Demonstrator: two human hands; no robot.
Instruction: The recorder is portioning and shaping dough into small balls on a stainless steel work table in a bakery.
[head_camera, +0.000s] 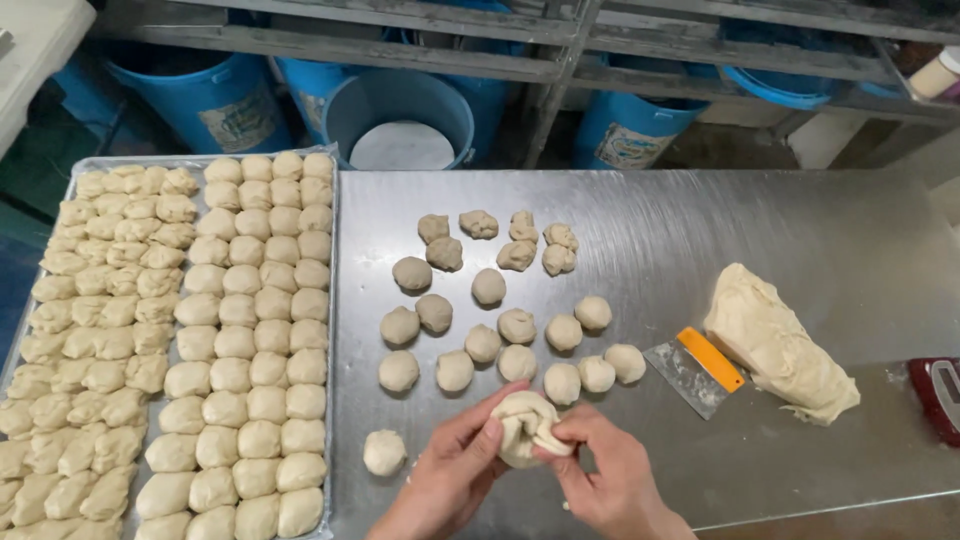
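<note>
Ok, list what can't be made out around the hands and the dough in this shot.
- Head view: the underside of the dough piece is covered by the left hand and right hand.
- The tray of dough balls is cut off by the left and bottom edges.
- The red device is cut by the right edge.
- The labels on the blue buckets are too small.

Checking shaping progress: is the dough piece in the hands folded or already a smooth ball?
Folded. The dough piece shows creased flaps gathered on top, pinched between the left hand and right hand.

left hand (450, 465) + right hand (600, 470): pinching dough piece (528, 425) | dough balls (480, 330) on steel table (780, 220) | tray (332, 300) full
</note>
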